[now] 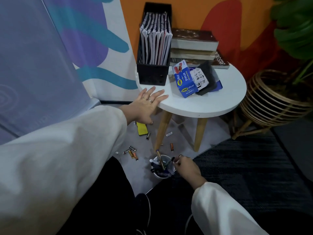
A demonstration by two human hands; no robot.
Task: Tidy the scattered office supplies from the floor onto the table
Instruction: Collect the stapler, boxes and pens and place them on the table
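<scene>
White pen cup (pixel 161 173) on the floor, lower centre of frame, stuffed with pens and markers (pixel 160 161) standing upright and tilted. Right hand (pixel 187 167) just beside the cup's right rim, fingers curled at a dark pen tip there; cannot tell if they actually pinch it. Left hand (pixel 149 104) mid-frame, fingers spread apart and straight, fingertips resting on the near left edge of the round white surface (pixel 211 102).

Black file box (pixel 155 48) at the back left of the surface, packed with upright spiral notebooks (pixel 155 41). Right of it a stack of books (pixel 193 46). In front of the books a blue stapler box (pixel 184 78) tilted, leaning against a black case (pixel 207 78) with a white card in it.

Floor under the surface: yellow-and-black flat item (pixel 141 128) partly hidden by the left hand, loose batteries (pixel 132 151) scattered left of the cup, one more battery (pixel 171 147) between the wooden legs (pixel 162 131), small white label (pixel 168 134). Nearest leg stands right behind the cup. Woven plant basket (pixel 272 102) at right edge, just beside the surface.
</scene>
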